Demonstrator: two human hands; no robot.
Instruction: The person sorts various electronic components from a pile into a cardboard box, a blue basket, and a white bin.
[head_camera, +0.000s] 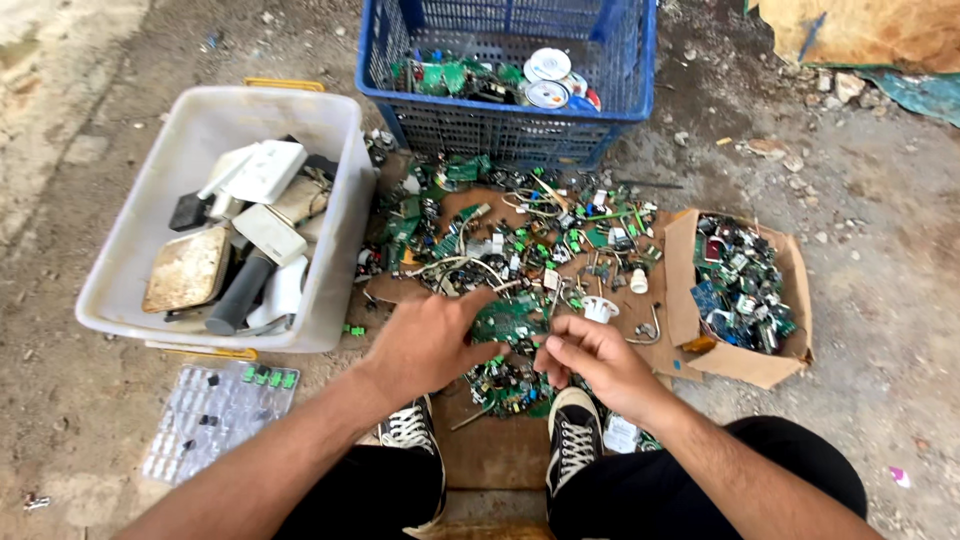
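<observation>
Head view, frame centre: your left hand (432, 343) clamps the green circuit board (508, 322); right hand (592, 362) fingers pinched together beside it; likely light, stiff, brittle; grip its edges.

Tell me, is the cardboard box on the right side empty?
No. The cardboard box is filled with small circuit boards and electronic parts, mostly blue, green and black.
</observation>
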